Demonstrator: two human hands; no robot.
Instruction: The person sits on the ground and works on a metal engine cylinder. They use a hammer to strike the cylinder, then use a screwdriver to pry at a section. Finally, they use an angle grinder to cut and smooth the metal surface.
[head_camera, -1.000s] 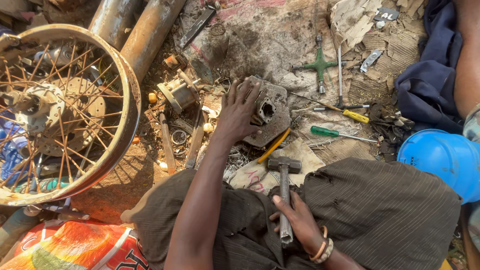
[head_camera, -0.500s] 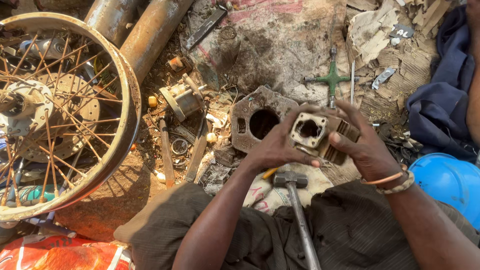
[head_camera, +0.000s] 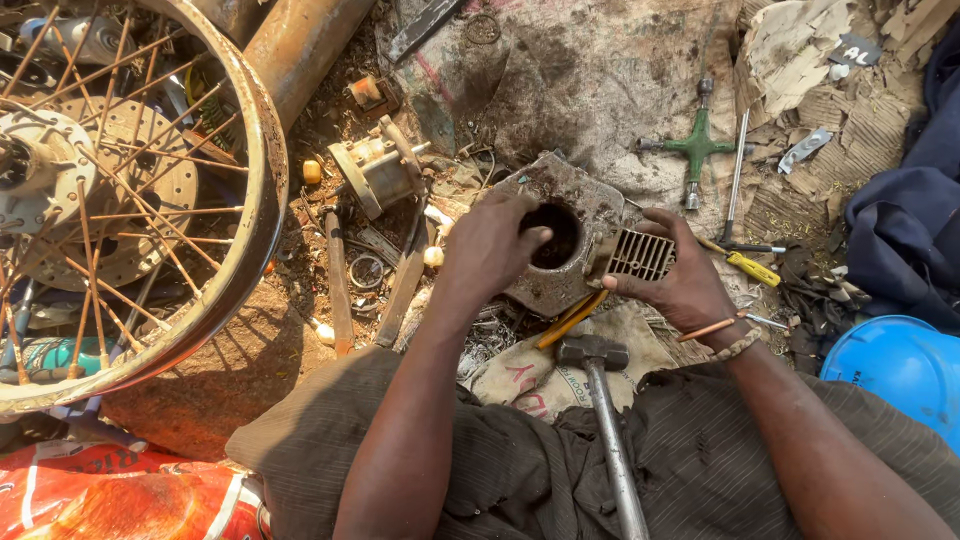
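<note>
On the dirt floor, scanning left to right, I am reading this:

Wheel: I am seeing a spoked wheel (head_camera: 150, 200) lying at far left, its rusty rim (head_camera: 262, 200) curving toward the middle, a hub disc (head_camera: 120, 190) inside the spokes.
Bag: an orange bag (head_camera: 110, 495) is sitting at bottom left, just under the rim.
Small part: a boxy metal part (head_camera: 378, 172) is lying among scrap between rim and cylinder.
Left hand: my left hand (head_camera: 490, 250) is curling over the cylinder's near-left edge, fingertips (head_camera: 535, 238) dipping at the bore's lip, gripping it.
Cylinder: I am holding a grimy engine cylinder (head_camera: 560, 240) at centre, bore facing up, just above my lap, between both hands.
Hammer: a hammer (head_camera: 600, 400) is resting on my lap, head just below the cylinder.
Right hand: my right hand (head_camera: 680, 290) is clamping the cylinder's finned side (head_camera: 640, 255), thumb and fingers wrapped around it.
Wrench: a green cross wrench (head_camera: 698, 145) is lying beyond, well apart.
Screwdriver: a yellow-handled screwdriver (head_camera: 750, 268) is lying just right of my right hand.
Tub: a blue tub (head_camera: 900, 365) is showing at right edge.
</note>
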